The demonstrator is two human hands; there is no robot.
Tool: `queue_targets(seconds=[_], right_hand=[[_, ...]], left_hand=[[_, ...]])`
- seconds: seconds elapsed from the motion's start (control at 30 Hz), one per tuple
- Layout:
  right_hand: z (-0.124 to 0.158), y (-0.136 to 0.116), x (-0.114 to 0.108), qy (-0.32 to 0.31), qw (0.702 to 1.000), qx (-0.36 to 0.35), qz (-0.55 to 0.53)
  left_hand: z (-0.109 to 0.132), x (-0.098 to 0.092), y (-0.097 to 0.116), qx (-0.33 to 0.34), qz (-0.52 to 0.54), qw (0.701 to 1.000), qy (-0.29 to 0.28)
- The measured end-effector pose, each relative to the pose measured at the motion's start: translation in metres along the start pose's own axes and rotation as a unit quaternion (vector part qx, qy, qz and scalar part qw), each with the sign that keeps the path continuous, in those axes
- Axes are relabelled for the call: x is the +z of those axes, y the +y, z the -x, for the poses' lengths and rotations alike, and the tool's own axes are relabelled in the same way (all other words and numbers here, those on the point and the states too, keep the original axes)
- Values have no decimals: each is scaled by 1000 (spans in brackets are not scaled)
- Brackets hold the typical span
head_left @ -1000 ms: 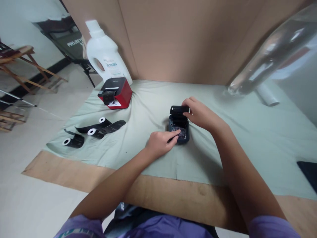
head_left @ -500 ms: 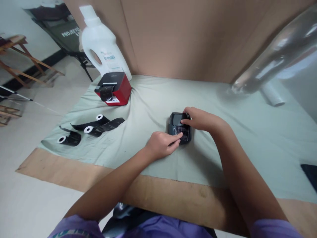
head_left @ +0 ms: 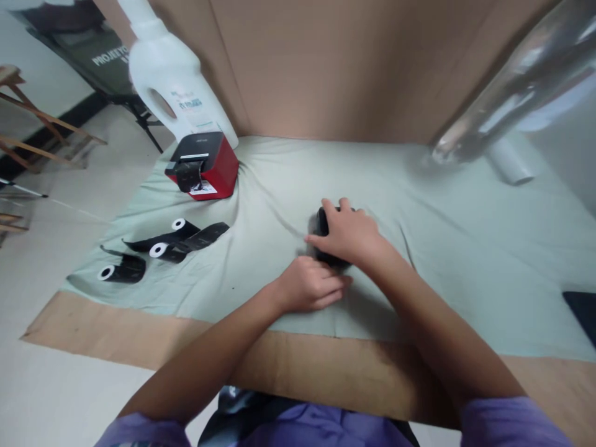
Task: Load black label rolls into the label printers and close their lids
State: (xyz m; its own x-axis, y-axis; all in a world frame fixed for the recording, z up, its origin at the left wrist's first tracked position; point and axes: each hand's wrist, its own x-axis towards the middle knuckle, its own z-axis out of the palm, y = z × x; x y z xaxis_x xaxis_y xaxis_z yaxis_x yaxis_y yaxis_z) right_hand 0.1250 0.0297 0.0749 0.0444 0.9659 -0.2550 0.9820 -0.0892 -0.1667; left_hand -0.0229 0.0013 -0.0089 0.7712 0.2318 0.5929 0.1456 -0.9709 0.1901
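Right grip (head_left: 347,234) lies palm-down over the small dark device (head_left: 320,223), fingers draped over its far edge, clasping it and seemingly pinning it to the green cloth (head_left: 419,248) mid-tabletop. Left grip (head_left: 311,285) rests curled on the cloth just beside the device's near side, nothing visible in it, apparently bracing. Black rolls (head_left: 172,239) and a red printer (head_left: 201,166) sit well apart to the left, and a clear bottle (head_left: 503,93) lies far right. Bare cloth surrounds the device, and the tabletop's near edge (head_left: 326,366) is close.
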Motion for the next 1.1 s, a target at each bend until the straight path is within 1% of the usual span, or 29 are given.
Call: queue_targets(seconds=[0.07,0.1,0.17,0.2,0.27,0.3,0.37,0.43,0.5,0.57,0.63,0.73,0.83,0.93,1.0,1.1], right_hand=[[5,-16,9,8,1000,22,14],[6,-18,11,14,1000,23,11],[4,-10,11,41,999,8,-8],[2,1,8,59,998,3,-23],[-6,39,-1,106,993,15,-50],[-12,65,-7,127,990,30,-56],[-24,123,-19,166,984,53,-47],[-36,184,-29,185,978,91,-24],[-46,237,-36,182,974,135,-10],[-52,277,-38,180,970,163,0],[-54,304,-37,180,968,172,2],[-55,323,-31,179,968,177,1],[-58,330,-25,178,967,184,1],[-60,332,-23,174,966,191,9],[-60,331,-26,160,968,192,13],[-59,319,-33,149,967,205,27]], left_hand=[[-2,3,4,9,8,1000,-15],[-3,5,6,6,10,1000,-28],[-5,8,10,-14,13,998,-66],[-5,9,12,-28,14,995,-92],[-6,10,15,-66,7,987,-147],[-6,11,16,-85,0,981,-172],[-5,13,17,-116,-17,971,-207],[-3,15,18,-131,-25,964,-229],[-1,17,18,-135,-23,960,-243],[0,19,18,-136,-17,959,-249],[0,19,17,-136,-12,958,-253],[-1,18,17,-139,-7,956,-258],[-2,16,17,-142,-1,954,-263],[-3,17,17,-145,8,953,-267],[-3,17,18,-148,14,953,-266],[-5,12,15,-147,30,954,-260]])
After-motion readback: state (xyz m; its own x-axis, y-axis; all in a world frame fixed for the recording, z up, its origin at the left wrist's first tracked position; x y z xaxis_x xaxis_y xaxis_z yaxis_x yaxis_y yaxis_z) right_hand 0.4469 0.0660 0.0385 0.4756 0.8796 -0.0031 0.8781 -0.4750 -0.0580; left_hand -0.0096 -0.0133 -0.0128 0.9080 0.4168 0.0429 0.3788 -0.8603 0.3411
